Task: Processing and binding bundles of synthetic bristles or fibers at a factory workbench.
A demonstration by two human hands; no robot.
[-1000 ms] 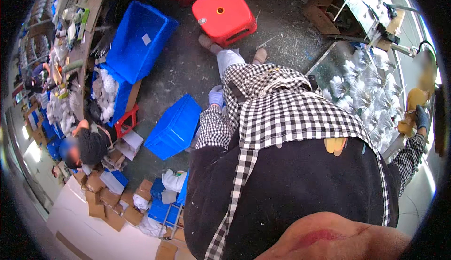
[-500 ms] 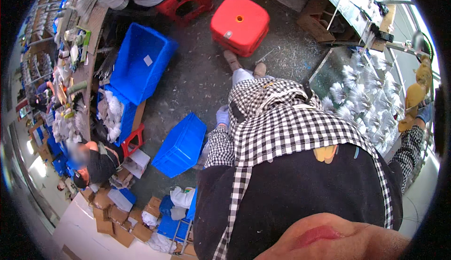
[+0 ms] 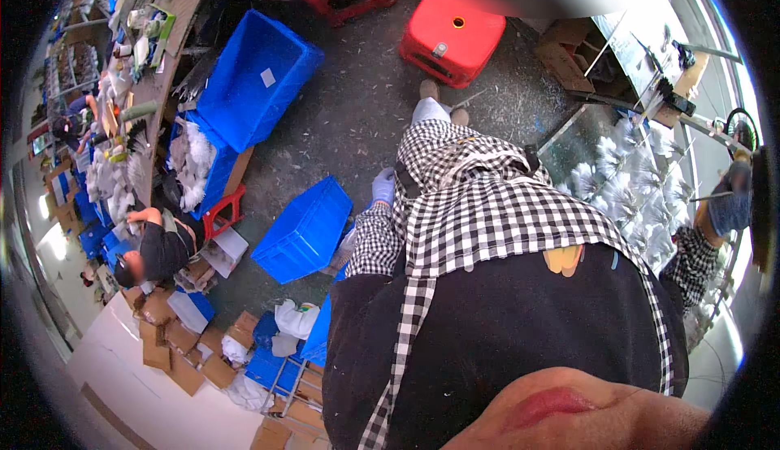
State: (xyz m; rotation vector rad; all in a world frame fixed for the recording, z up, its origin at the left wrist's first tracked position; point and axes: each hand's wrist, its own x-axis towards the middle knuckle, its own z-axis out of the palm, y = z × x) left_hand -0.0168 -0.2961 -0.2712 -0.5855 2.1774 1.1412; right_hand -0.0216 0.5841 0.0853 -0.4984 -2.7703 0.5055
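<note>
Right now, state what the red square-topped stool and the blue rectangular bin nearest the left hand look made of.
The red square-topped stool seems moulded plastic, satin-smooth: uniform colour, rounded corners. The blue rectangular bin probably is hard, smooth plastic, judging by its even colour and straight edges; exact gloss is unclear.

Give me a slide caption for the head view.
Left hand by the checked apron, right hand near white tufts, red stool ahead.
</note>
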